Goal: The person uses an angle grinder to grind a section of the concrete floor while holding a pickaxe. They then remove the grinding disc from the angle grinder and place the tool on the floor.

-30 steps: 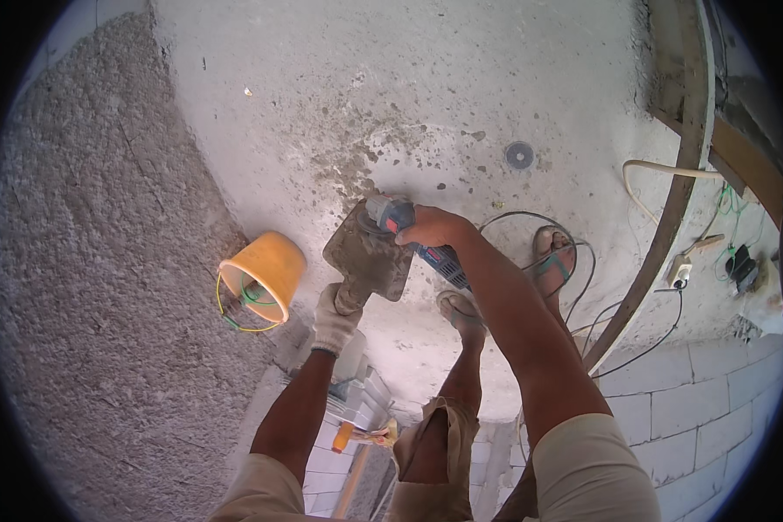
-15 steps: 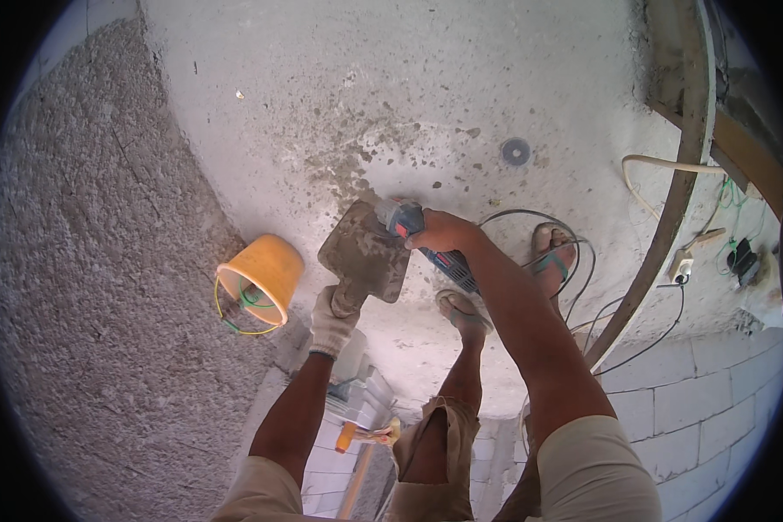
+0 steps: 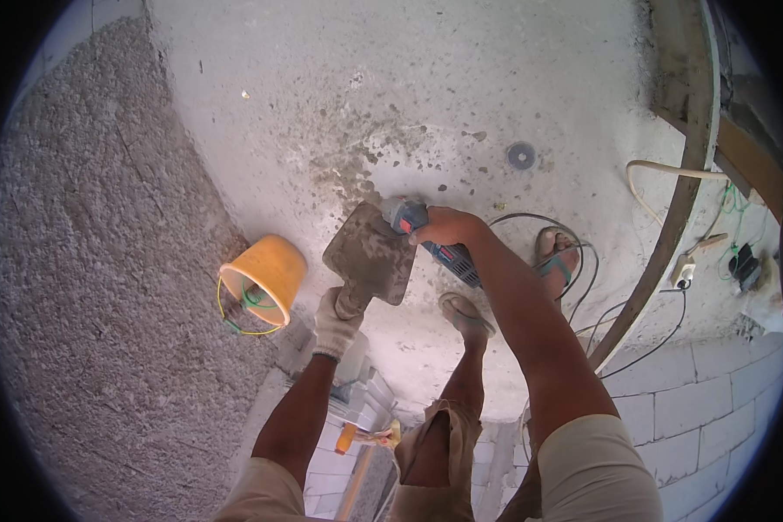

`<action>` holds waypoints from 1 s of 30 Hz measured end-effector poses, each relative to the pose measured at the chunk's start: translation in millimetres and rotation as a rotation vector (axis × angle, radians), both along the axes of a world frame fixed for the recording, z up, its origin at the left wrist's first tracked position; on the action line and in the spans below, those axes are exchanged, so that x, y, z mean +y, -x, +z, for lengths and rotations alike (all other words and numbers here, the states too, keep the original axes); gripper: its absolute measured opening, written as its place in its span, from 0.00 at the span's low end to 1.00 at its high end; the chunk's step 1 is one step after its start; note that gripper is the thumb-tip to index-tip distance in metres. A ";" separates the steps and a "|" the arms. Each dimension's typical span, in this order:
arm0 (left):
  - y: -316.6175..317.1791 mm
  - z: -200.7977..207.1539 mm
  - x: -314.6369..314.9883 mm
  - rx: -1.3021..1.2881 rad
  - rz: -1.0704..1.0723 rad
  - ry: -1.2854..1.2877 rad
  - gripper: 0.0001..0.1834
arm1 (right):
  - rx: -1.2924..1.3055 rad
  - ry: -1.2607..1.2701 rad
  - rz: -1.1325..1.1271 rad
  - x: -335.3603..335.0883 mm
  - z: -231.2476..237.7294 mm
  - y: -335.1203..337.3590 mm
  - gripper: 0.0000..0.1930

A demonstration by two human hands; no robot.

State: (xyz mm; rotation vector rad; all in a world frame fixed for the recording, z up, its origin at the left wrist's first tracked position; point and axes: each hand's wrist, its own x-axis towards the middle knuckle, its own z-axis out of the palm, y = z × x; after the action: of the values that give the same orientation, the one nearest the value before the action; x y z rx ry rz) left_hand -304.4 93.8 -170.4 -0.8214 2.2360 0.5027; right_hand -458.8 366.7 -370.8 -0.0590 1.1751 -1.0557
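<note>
My left hand [image 3: 336,324], in a white knitted glove, is wrapped round the short handle of a paddle-shaped mortar board [image 3: 367,261]. Grey, dried-looking mortar coats its flat, squarish face. My bare right hand [image 3: 448,228] grips a blue angle grinder [image 3: 451,258], its head at the board's upper right edge. Whether the grinder's disc touches the board cannot be made out. A black cord [image 3: 531,215] loops away from the tool toward the right. My sandalled feet [image 3: 466,313] stand on the floor below and right of the grinder.
An orange bucket [image 3: 274,270] lies tipped beside the rough grey wall [image 3: 122,261] on the left. Mortar crumbs [image 3: 370,143] and a grey disc [image 3: 520,156] lie on the concrete floor. A long wooden strip [image 3: 670,226] and a white power socket [image 3: 684,274] are at the right.
The view has shifted slightly. Both hands keep their holds, and the mortar board and angle grinder stay almost in the same position against each other.
</note>
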 end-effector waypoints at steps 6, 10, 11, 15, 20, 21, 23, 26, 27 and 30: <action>-19.2 -13.7 -19.7 0.006 0.083 -0.075 0.24 | 0.139 -0.132 0.069 -33.5 -7.6 18.5 0.36; -19.6 -10.7 -21.5 0.018 0.053 -0.069 0.22 | -0.063 -0.099 0.059 -6.9 -2.5 2.6 0.34; -24.9 -10.2 -26.0 0.036 0.088 -0.077 0.22 | -0.074 -0.089 0.070 0.9 2.7 -1.0 0.33; -18.0 -8.9 -17.5 0.032 0.032 -0.043 0.21 | -0.023 -0.083 0.042 23.0 3.2 -16.8 0.28; -5.9 -6.2 -7.5 0.011 0.056 -0.071 0.21 | -0.003 -0.070 -0.006 -6.8 -4.4 -3.3 0.32; -2.0 -5.4 -5.2 0.013 0.004 -0.054 0.21 | 0.039 -0.079 0.003 -15.3 -3.5 4.7 0.34; -1.2 -3.2 -5.7 0.013 -0.089 -0.016 0.22 | 0.052 -0.074 0.037 -24.2 7.7 23.9 0.36; -5.1 -3.3 -8.4 0.040 0.054 -0.074 0.21 | 0.085 0.000 0.005 -20.7 16.2 17.8 0.38; -4.5 -7.3 -7.9 0.037 0.071 -0.064 0.21 | 0.110 0.036 -0.023 -16.1 18.5 17.9 0.38; -10.3 -2.6 -11.6 0.019 0.073 -0.037 0.21 | 0.072 0.000 -0.054 -16.9 52.1 33.5 0.44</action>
State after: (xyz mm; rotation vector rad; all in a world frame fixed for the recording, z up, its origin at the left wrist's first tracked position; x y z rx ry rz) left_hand -294.1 82.2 -173.0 -0.8845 2.2137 0.5871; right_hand -492.3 349.8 -318.8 -0.0654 1.2478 -1.1090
